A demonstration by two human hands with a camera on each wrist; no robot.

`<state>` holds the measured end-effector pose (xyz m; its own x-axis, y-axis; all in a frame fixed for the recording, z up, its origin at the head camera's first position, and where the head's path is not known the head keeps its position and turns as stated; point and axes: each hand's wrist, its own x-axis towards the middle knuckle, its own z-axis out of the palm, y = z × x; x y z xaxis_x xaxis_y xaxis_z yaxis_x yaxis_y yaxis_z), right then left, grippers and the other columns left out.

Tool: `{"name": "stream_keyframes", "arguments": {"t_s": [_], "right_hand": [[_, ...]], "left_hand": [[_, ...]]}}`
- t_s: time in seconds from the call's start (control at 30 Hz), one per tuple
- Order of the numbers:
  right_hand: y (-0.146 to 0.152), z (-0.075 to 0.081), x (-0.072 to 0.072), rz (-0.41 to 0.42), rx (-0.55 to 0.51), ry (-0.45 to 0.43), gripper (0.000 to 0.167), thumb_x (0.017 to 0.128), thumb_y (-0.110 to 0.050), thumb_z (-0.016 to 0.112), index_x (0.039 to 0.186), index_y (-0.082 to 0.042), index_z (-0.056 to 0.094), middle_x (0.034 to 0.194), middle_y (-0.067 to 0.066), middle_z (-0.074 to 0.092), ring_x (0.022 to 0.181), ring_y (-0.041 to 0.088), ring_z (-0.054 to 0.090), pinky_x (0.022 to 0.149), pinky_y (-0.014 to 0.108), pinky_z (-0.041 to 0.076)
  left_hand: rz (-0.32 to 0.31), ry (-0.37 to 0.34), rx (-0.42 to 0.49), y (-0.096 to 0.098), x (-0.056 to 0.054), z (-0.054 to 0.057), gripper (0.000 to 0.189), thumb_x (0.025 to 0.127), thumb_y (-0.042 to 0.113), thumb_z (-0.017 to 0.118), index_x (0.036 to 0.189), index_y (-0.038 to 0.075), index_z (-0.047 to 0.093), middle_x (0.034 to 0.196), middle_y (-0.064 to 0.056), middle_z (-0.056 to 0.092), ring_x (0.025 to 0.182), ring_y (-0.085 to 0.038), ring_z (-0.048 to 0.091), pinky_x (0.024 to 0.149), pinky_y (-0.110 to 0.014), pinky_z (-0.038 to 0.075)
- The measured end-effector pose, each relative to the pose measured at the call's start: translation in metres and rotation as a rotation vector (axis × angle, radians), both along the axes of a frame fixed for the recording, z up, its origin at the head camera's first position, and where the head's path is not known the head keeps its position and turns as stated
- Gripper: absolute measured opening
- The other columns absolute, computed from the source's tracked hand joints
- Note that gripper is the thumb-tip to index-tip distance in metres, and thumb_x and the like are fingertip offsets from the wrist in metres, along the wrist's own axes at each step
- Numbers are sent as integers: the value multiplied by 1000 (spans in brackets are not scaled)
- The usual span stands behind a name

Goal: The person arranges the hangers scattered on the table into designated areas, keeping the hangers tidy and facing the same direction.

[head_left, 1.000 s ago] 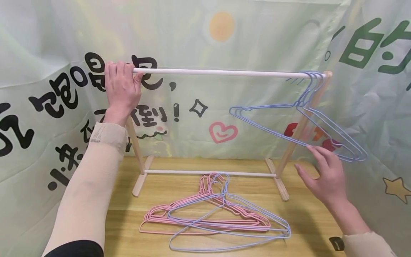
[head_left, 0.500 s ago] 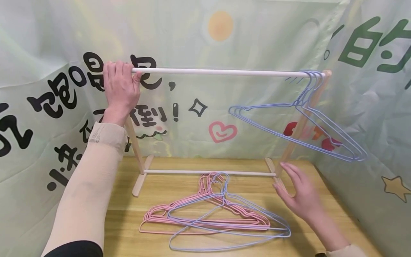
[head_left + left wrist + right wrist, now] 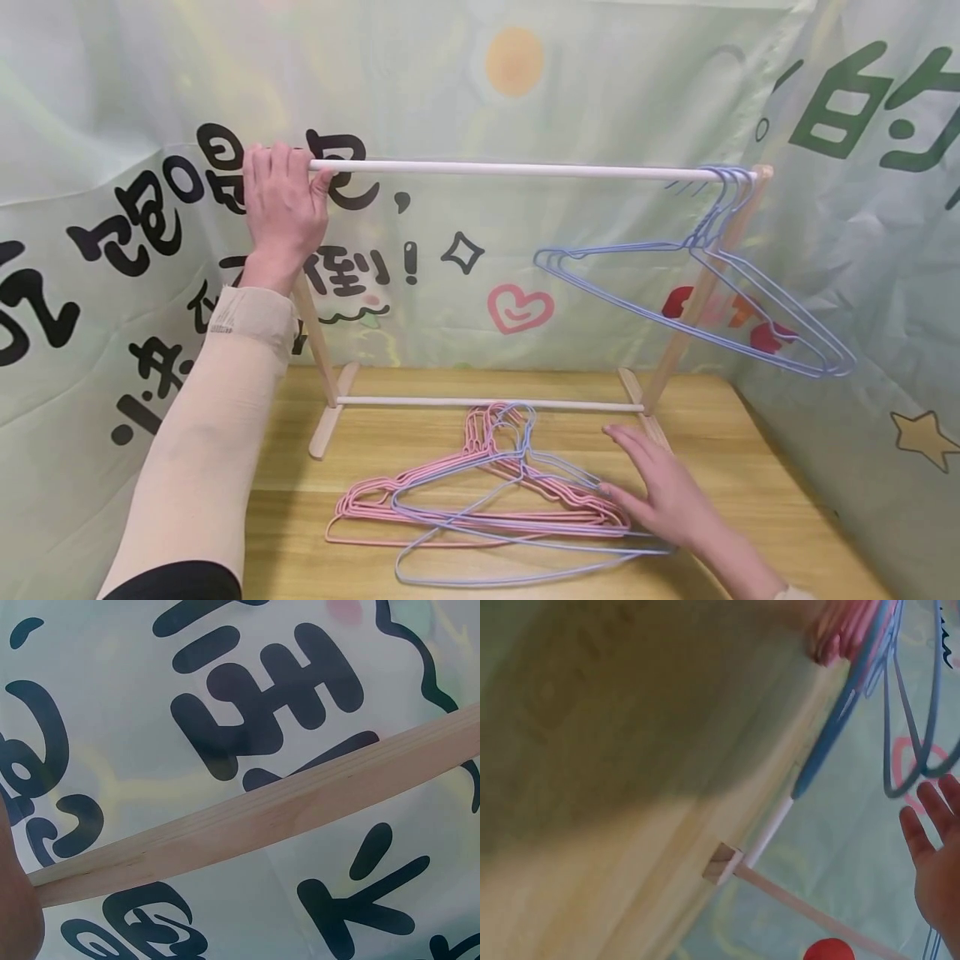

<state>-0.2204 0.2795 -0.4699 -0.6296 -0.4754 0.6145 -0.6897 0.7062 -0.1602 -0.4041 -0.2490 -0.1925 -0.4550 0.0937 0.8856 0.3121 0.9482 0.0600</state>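
My left hand point(image 3: 285, 196) grips the left end of the white top rod of a small wooden clothes rack point(image 3: 495, 169), fingers over the rod and thumb along its near side. Several blue wire hangers point(image 3: 615, 247) hang bunched at the rod's right end. Below, pink wire hangers point(image 3: 360, 504) lie piled on the table with blue wire hangers point(image 3: 450, 585) on top. At the right end of that pile is my right hand point(image 3: 667, 496), fingers spread and nothing held; it overlaps the blue hangers' corner. In the right wrist view its fingers point(image 3: 922, 832) are straight.
The rack's lower rod point(image 3: 420, 402) runs low behind the hanger pile, between wooden feet point(image 3: 330, 429). A wooden table point(image 3: 765, 467) lies under everything. Printed cloth point(image 3: 420, 83) forms the back and both sides.
My right hand has left the lower edge of the hung blue hangers and moved down and left to the pile. The left hand stays on the rod.
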Motion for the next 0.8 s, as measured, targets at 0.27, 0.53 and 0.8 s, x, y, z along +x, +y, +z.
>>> {"name": "stream_keyframes", "arguments": {"t_s": [0.27,0.53,0.8], "right_hand": [[-6,-11,6,22,111,-49,84,81,-48,87,146,-6,55,140,5,62,126,27,60,102,42,49],[-9,-18,9,31,137,-132,89,78,-64,83,146,-11,58,136,-4,63,123,20,61,96,50,53],[-8,-21,15,39,171,-163,86,74,-60,88,142,-13,62,138,-4,61,123,19,60,95,50,54]], "left_hand": [[12,2,-5,0,0,0,54,110,51,33,106,-2,45,100,-20,38,103,-42,32,115,-52,22],[2,1,5,0,0,1,54,110,51,34,106,-2,46,101,-20,39,105,-43,32,117,-51,21],[-2,3,4,0,0,-1,54,110,51,34,107,-2,46,100,-20,39,104,-43,32,117,-51,21]]}}
